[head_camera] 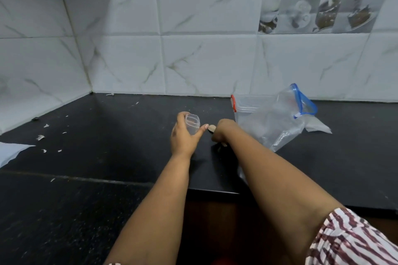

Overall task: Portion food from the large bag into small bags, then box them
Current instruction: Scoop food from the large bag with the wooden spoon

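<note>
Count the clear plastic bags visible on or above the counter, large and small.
2. A small bag held open in the left hand, and a large blue-zip bag standing right of the right hand. More may be hidden behind it.

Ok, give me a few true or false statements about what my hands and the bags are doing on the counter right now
1. The left hand holds a small clear bag with its mouth open. True.
2. The large bag has a green zip strip. False: the strip is blue.
3. The right hand grips a small tan piece. True.
4. The large bag lies left of both hands. False: it stands to their right.
5. The counter is white. False: it is black.
</note>
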